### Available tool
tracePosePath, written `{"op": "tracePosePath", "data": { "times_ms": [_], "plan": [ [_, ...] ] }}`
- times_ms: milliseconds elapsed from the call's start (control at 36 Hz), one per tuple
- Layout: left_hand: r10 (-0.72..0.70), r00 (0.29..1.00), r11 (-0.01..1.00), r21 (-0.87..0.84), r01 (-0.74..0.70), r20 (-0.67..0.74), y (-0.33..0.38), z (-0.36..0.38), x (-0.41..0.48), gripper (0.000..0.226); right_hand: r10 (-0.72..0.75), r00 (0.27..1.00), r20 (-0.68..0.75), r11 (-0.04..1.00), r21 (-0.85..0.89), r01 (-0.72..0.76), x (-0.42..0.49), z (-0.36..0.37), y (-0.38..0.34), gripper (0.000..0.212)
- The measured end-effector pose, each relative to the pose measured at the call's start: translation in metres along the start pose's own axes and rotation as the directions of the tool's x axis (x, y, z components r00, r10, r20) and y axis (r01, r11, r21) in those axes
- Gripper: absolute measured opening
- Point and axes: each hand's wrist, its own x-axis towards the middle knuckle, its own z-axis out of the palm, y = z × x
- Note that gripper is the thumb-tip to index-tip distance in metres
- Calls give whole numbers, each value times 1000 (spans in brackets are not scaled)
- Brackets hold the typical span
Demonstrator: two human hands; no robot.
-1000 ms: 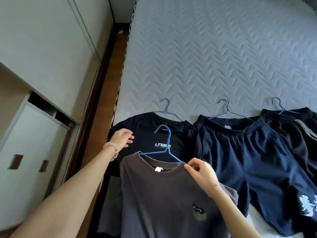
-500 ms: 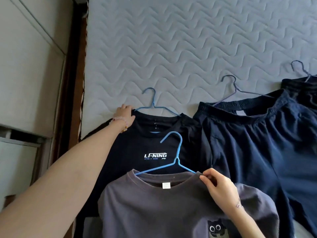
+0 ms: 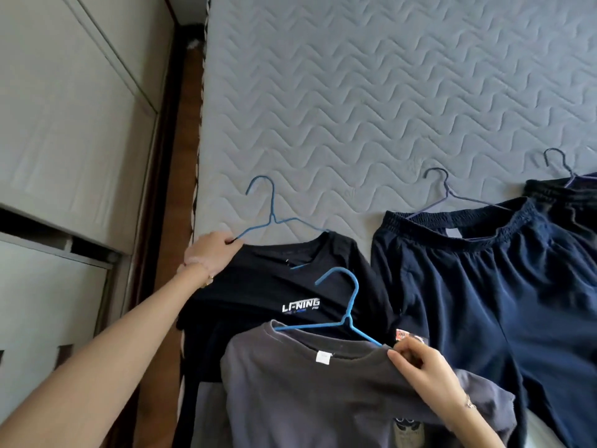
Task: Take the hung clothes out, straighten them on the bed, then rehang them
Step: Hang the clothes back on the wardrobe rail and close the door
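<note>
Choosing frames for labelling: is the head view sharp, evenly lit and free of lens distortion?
Head view: mostly sharp, print on the black T-shirt legible, its folds lost in shade; soft daylight, no glare; wide-angle bowing along the left edge of the bed.

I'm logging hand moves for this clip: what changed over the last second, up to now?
The left hand reached forward from beside the black T-shirt to its shoulder and now grips the far blue hanger there. The right hand kept pinching the grey T-shirt at the collar, by the near blue hanger. The navy shorts stayed flat on the bed.
</note>
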Motion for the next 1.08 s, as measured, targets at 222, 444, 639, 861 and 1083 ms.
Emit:
{"op": "tracePosePath", "data": {
  "times_ms": [222,444,639,861,1083],
  "plan": [
    [-182,971,915,-388,110,-153,-55,-69,-140,45,-98,944,316,989,137,57,-55,-32,-69,17],
    [-448,853,719,-675,166,-266,-88,-135,-294,36,-224,907,357,961,235,145,-116,-55,-116,15],
    [-657,674,534,-839,101,-337,-111,-175,-437,21,-389,834,391,917,248,312,-168,-44,-157,14],
    [-782,469,492,-869,60,-410,-143,-197,-585,22,-558,759,334,829,254,498,-229,-11,-233,14],
    [-847,339,402,-910,-98,-410,-182,-184,-705,28,-649,692,316,761,267,592,-304,57,-279,13]
  ]
}}
